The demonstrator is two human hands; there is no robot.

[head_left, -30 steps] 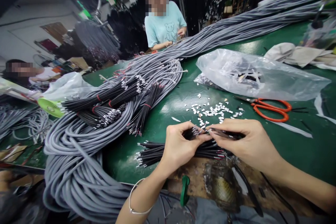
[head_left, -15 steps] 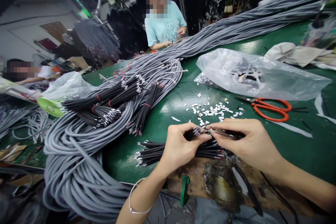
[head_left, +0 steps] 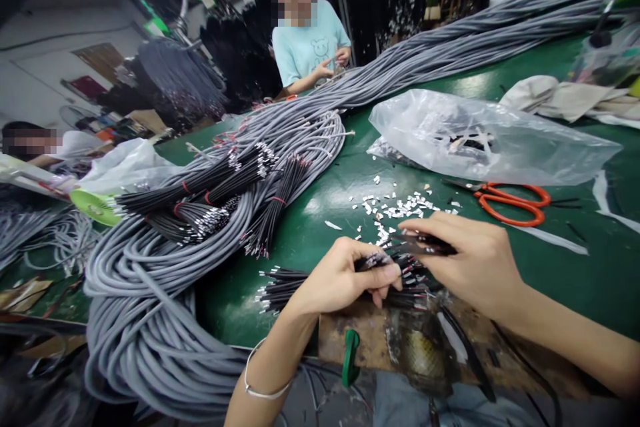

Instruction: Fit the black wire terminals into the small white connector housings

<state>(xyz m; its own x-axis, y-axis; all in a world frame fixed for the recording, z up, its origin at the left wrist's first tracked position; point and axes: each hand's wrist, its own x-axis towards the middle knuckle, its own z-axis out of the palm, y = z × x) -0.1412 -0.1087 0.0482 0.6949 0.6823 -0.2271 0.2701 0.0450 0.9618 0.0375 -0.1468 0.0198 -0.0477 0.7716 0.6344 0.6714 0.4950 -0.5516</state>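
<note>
Just beneath both hands (head_left: 340, 277) (head_left: 477, 260), black wires (head_left: 284, 288)

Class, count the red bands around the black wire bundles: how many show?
4: on the left bundles, an upper band, a middle band and a lower band; on the right bundle, a fourth band. More may be hidden.

Left hand (head_left: 345, 273) curled in pinch, thumb pointing right. Right hand (head_left: 477, 267) closed in grip, fingertips near left thumb. Left forearm (head_left: 267, 370) angled up; right forearm (head_left: 575, 333) slanting in from lower right.
</note>
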